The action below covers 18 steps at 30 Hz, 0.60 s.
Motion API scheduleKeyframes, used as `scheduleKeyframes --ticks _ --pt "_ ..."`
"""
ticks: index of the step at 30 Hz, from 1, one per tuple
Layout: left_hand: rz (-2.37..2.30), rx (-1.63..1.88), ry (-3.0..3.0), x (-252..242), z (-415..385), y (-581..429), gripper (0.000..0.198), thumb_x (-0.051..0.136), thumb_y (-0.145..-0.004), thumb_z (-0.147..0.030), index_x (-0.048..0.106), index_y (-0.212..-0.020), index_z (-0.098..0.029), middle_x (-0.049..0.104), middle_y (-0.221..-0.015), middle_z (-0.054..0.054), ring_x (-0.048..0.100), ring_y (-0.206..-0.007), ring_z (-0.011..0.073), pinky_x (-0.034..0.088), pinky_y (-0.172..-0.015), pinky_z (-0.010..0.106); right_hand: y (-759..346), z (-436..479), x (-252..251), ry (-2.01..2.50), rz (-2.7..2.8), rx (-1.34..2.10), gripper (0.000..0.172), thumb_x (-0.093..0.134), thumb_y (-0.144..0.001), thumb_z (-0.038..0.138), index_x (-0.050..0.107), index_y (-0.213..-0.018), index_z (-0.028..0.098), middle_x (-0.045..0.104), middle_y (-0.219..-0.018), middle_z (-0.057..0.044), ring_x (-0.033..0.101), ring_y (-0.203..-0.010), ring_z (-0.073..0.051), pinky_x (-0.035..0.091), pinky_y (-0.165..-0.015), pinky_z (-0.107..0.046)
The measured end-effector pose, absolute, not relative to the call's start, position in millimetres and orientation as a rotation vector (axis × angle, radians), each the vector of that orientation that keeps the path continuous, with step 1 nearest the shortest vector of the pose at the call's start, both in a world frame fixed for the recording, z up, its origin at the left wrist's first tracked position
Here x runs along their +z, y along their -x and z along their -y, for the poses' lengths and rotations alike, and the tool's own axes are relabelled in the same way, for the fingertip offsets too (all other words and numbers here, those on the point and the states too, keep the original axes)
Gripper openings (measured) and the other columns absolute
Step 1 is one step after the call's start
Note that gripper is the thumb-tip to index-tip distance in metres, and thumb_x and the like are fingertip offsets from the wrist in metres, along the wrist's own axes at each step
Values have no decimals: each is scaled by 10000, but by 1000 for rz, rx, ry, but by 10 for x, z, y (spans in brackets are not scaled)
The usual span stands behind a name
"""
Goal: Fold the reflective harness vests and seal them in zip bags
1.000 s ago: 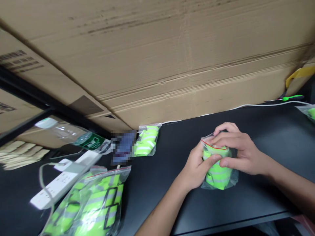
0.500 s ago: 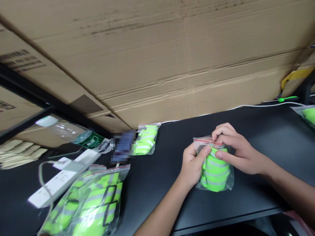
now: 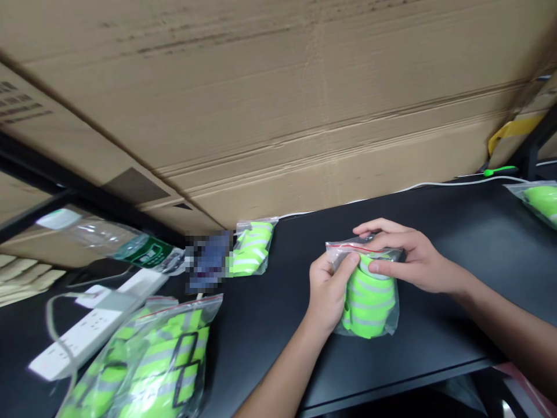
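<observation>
Both hands hold a small clear zip bag (image 3: 369, 302) stuffed with a folded neon-green reflective vest, standing on the black table (image 3: 456, 244). My left hand (image 3: 327, 289) grips the bag's left side, thumb pressed on the red-lined zip strip at the top. My right hand (image 3: 402, 258) pinches the top right of the same strip, thumb under the fingers. The bag's mouth looks pressed flat between the two hands.
A larger bagged vest (image 3: 148, 360) lies at the front left, a small bagged one (image 3: 250, 248) by the cardboard wall (image 3: 278, 104), another (image 3: 537, 200) at far right. A white power strip (image 3: 87, 331), a plastic bottle (image 3: 108, 241) and a green-handled tool (image 3: 500, 170) also lie here.
The hands and bag shifted left in the picture. The fingers moved from wrapping the bag's body up to pinching along its zip strip, and the bag's top has flattened.
</observation>
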<state>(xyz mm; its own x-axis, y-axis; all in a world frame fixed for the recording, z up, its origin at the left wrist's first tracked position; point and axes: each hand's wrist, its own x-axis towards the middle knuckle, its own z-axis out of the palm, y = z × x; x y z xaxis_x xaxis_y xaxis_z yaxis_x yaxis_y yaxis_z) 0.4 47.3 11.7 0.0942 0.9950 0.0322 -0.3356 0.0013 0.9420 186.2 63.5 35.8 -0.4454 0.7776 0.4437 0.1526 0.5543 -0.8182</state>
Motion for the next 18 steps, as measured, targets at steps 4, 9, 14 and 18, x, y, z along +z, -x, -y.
scheduleKeyframes --ticks 4,9,14,18 --pt "-872 1295 -1008 108 -465 -5 311 816 -780 -418 800 -945 -155 794 -938 94 739 -854 238 575 -785 310 -1854 -640 400 797 2001 888 160 708 -908 318 771 -1040 251 605 -1337 -101 637 -1142 -232 526 -996 -452" --pt "-864 1307 -1011 79 -474 0 230 853 -756 -364 802 -874 -173 789 -881 65 722 -770 171 561 -716 240 -1805 -626 398 774 2038 830 77 699 -907 256 758 -925 210 611 -1307 -112 631 -1133 -225 533 -976 -425" --pt "-914 1308 -991 120 -475 6 211 882 -719 -326 787 -809 -161 774 -811 54 716 -730 165 561 -684 237 -1792 -638 324 723 1900 841 71 742 -873 256 757 -933 222 668 -1222 -98 679 -1030 -204 563 -924 -407" --pt "-1009 1380 -922 129 -476 13 245 893 -690 -347 761 -764 -155 752 -710 37 689 -620 150 545 -601 234 -1887 -663 334 788 1793 811 94 741 -875 285 736 -820 209 714 -1116 -88 701 -924 -196 579 -847 -389"
